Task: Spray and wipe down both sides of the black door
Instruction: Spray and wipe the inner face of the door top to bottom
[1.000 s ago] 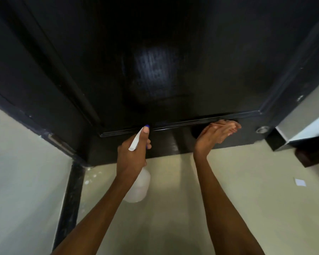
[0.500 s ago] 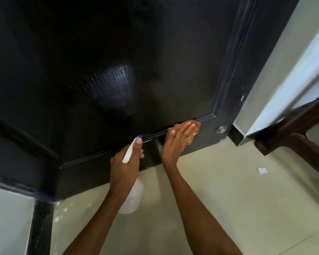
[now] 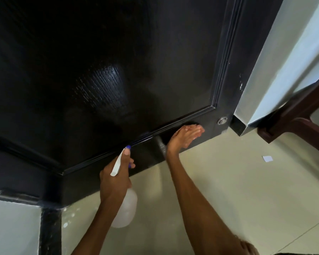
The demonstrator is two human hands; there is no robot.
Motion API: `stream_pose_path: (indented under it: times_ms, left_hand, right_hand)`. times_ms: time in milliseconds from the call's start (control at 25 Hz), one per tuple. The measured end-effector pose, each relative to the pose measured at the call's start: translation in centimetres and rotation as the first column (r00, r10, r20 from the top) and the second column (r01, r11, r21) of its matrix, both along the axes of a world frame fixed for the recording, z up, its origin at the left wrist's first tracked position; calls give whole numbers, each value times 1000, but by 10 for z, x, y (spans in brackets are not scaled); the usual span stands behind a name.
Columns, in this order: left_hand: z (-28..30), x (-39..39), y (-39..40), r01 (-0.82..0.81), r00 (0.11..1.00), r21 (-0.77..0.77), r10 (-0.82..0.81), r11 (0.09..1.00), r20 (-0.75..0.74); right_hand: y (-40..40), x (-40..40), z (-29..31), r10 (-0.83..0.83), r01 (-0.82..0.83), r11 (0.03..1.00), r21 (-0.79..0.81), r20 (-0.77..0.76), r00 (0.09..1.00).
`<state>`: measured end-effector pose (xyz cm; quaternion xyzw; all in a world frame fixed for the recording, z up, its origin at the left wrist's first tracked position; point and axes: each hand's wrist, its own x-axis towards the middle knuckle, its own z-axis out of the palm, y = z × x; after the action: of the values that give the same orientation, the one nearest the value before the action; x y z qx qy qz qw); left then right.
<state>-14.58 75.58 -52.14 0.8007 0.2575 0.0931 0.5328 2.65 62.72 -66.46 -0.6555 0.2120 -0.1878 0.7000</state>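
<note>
So the right hand (image 3: 187, 136) has slid along the bottom rail of the black door (image 3: 118, 61) toward its right edge. It now sits flat, fingers straight, pressed near the little metal fitting (image 3: 222, 120). I can't see a cloth under it, it's too dark there. The left hand (image 3: 114, 178) hasn't really budged, wrapped around the spray bottle (image 3: 125, 210) with the nozzle aimed at the molding. The door fills the far side of the view, above the pale floor (image 3: 228, 190). Looks like the low strip on this side is nearly wiped.
</note>
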Motion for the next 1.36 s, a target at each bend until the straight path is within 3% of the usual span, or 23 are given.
stream_pose_path:
  times_ms: [40,80,160,240,360,480,520,600,720,840,960,1040,1160,1360]
  left_hand:
    - [-1,-5,6,-16,1000,13,16,1000,1]
    - [-2,-10,11,-32,999,27,32,999,-1]
    - [-2,-15,19,-58,998,51,58,997,3]
    - [-1,-18,26,-72,997,85,71,994,12]
    - [-1,-16,27,-73,997,91,72,993,13]
    - [-2,-8,14,-59,998,56,59,997,10]
    - [-3,-4,9,-53,999,43,53,998,5]
    - [-3,4,-5,-16,1000,13,16,1000,-12]
    - [-4,15,-24,27,999,-20,-28,999,-35]
    - [-1,27,-46,89,995,15,-89,996,-35]
    - [11,37,-62,125,992,60,-124,990,-12]
    - [18,44,-67,131,991,85,-130,988,-8]
    - [23,48,-65,140,990,110,-141,984,6]
    - [6,44,-58,164,986,77,-163,983,-24]
  right_hand:
    - [27,-12,-26,67,-67,997,-25,3,998]
    - [56,-28,-40,109,-104,989,107,-45,993]
    - [108,-63,-56,209,-35,858,512,-286,935]
    - [144,-87,-67,453,-82,629,773,-278,847]
    - [148,-96,-55,512,-90,496,863,-207,834]
    - [118,-79,-38,378,-17,529,848,-217,900]
    - [101,-70,-31,331,9,584,812,-248,910]
    - [53,-42,-26,88,163,700,695,-311,946]
    - [-33,13,-32,-156,329,722,608,-320,934]
    - [-82,31,-15,-135,249,824,509,-250,959]
    - [-47,17,7,-3,1,991,131,20,1000]
    - [-14,-1,9,72,-68,995,-69,57,996]
    - [1,-20,11,75,-69,993,-101,53,996]
    - [-61,35,40,-159,159,986,-52,12,987]
